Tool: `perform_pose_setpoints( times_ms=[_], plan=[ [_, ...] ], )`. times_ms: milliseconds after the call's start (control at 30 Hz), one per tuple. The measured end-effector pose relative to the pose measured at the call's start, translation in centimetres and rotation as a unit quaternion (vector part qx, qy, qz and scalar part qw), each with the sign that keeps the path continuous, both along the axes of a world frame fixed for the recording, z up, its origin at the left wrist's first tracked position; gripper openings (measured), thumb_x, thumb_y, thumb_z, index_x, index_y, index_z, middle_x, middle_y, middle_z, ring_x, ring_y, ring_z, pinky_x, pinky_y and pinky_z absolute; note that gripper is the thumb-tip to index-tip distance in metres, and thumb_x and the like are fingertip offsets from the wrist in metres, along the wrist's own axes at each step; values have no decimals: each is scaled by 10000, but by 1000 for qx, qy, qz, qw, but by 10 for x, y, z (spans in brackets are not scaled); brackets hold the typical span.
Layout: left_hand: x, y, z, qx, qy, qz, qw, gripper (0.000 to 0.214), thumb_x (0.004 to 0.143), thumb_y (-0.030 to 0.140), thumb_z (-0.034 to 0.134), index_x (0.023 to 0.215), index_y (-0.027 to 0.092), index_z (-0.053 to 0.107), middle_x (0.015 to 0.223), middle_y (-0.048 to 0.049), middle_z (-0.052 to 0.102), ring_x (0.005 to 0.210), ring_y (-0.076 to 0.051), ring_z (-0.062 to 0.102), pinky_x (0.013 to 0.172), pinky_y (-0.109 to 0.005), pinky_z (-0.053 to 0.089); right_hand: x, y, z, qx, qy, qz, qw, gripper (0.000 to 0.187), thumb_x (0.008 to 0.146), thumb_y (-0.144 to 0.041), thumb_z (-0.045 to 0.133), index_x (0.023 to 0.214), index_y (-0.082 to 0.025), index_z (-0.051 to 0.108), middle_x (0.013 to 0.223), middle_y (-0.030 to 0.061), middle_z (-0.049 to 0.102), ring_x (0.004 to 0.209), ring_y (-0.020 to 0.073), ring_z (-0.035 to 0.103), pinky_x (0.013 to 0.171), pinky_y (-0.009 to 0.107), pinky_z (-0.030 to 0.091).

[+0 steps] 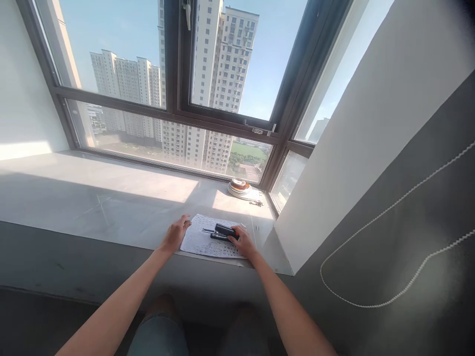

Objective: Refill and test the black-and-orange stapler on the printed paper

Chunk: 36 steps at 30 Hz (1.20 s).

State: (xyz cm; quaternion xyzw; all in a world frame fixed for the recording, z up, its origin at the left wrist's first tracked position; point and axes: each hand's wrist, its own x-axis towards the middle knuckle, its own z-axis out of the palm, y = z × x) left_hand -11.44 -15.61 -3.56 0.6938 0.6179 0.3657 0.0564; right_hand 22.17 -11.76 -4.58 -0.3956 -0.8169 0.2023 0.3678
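Observation:
Sheets of paper [196, 242] covered in handwriting lie on the window sill near its front edge. On top of them is a black stapler [221, 230], its upper arm parted from the base and a metal strip sticking out toward the left. My right hand [242, 241] grips the stapler's right end, thumb below and fingers above. At the paper's left edge rests my left hand [177, 234], its fingers loosely bent and apart, with nothing visible in them. Whether its fingertips touch the paper is hard to see.
A round stack of white and brown coils or dishes [239, 187] sits by the window frame, with small dark bits [257, 203] beside it. The sill [122, 217] runs left. A beaded blind cord [365, 305] hangs at the right, before the grey wall.

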Motion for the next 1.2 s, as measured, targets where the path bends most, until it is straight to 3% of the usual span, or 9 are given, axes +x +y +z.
perform_pose_setpoints(
  times_ms=[133, 300, 567, 933, 1033, 1200],
  plan=[
    [40, -3, 9, 2, -1, -74, 997, 266, 1018, 292, 503, 1156, 223, 719, 1134, -116, 781, 1086, -281, 709, 950, -394, 529, 3, 1, 0, -10, -17, -5, 1000, 272, 964, -406, 634, 1186, -249, 649, 1115, 86, 662, 1033, 272, 603, 933, 436, 513],
    [71, 7, 24, 7, 98, -108, 989, 159, 956, 201, 630, 1004, 217, 781, 1110, -124, 768, 1121, -297, 647, 983, -434, 463, 3, 1, -1, -7, -27, -15, 999, 264, 960, -410, 636, 1165, -245, 657, 1071, 78, 653, 1017, 267, 593, 924, 422, 509],
    [74, 29, 20, -33, 131, -125, 983, 145, 893, 221, 688, 896, 246, 831, 946, -110, 764, 1034, -310, 664, 915, -435, 458, 5, 0, 1, -23, -36, -6, 999, 267, 989, -437, 597, 1169, -246, 647, 1096, 86, 650, 1031, 273, 572, 910, 416, 506],
    [77, 32, 23, -71, 102, -119, 985, 110, 826, 231, 747, 845, 277, 845, 914, -70, 776, 1014, -301, 686, 894, -407, 470, 5, 1, 1, -19, -36, -6, 999, 254, 985, -441, 606, 1153, -254, 644, 1065, 82, 644, 1029, 283, 557, 917, 425, 501],
    [70, 28, 23, -74, 104, -108, 986, 128, 824, 241, 771, 927, 266, 842, 1000, -73, 778, 1084, -311, 675, 934, -408, 473, 5, 0, 2, -23, -33, -7, 999, 257, 983, -440, 613, 1153, -252, 647, 1058, 85, 639, 1019, 285, 556, 906, 425, 500],
    [64, 6, 10, -82, -10, 31, 996, 582, 798, 227, 798, 1366, 185, 683, 1213, -142, 763, 1200, -338, 666, 966, -393, 499, 5, -1, 3, -33, -24, -10, 999, 235, 970, -417, 637, 1134, -251, 660, 1031, 70, 626, 985, 268, 564, 901, 414, 492]
  ],
)
